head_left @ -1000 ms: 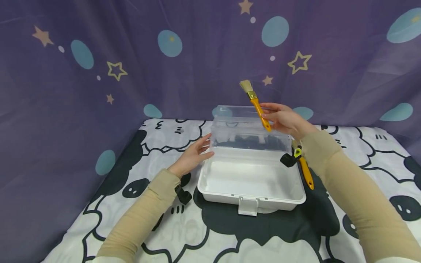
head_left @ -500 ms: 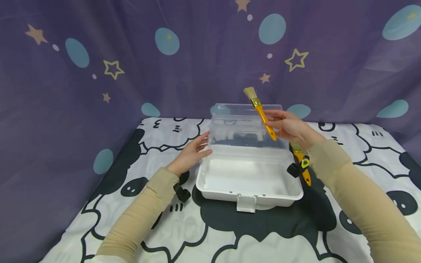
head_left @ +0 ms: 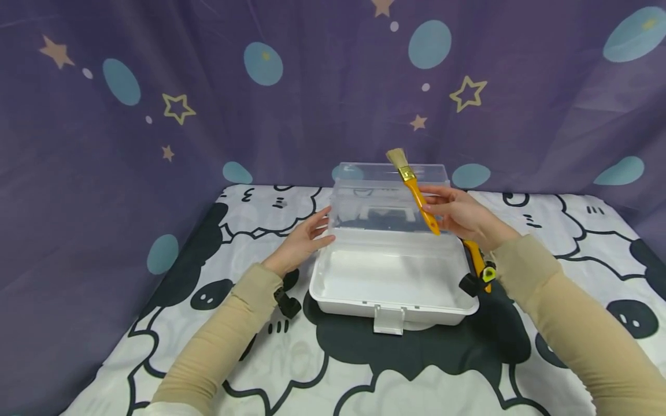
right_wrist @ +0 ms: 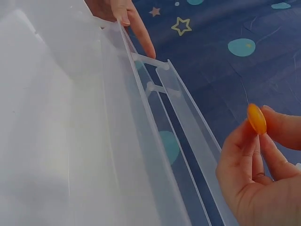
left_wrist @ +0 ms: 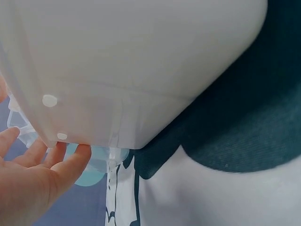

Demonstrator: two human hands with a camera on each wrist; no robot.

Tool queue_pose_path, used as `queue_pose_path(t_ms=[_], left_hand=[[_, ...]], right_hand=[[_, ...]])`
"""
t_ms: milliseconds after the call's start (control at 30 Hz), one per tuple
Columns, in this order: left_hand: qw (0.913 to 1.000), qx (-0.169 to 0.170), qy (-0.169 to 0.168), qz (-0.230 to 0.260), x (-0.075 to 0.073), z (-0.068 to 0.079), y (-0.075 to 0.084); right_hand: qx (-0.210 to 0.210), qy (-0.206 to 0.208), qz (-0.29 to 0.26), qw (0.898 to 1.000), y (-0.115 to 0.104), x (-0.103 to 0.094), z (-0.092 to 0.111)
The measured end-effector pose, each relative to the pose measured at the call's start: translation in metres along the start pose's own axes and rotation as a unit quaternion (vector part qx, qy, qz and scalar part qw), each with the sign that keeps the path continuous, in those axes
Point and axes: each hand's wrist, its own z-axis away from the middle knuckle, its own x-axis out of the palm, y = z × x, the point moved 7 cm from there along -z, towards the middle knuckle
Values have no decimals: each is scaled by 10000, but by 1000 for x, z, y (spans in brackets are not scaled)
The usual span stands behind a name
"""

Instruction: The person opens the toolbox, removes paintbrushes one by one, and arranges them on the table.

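My right hand pinches a paintbrush by its orange handle, bristles up and tilted left, in front of the raised lid. In the right wrist view only the handle's orange end shows between thumb and fingers. A white plastic box stands below with its clear lid swung back. My left hand touches the box's left rear corner with extended fingers; the left wrist view shows fingertips against its edge. Nothing is seen inside the box.
Another orange-handled paintbrush lies along the box's right side, partly hidden by my right wrist. A white latch hangs at the box's front. Sheep-patterned cloth covers the surface, and a purple curtain hangs behind.
My right hand has lowered the paintbrush and shifted it slightly right, in front of the lid. The left hand keeps its place at the box. The view has shifted slightly.
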Motion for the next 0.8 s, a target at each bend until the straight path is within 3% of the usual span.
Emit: queue_pose_path(t_ms=[400,633,800], left_hand=[[10000,49,14,10,-1,0,3],[9999,87,10,49,-1,0,4],[10000,58,8,45,0,-1,3]], right_hand=[[-63,-21,-246,9997,3,-18,15],[-82,182,-152,9997,0,-38,25],[-213,230,-444,9985,-2,-58,33]])
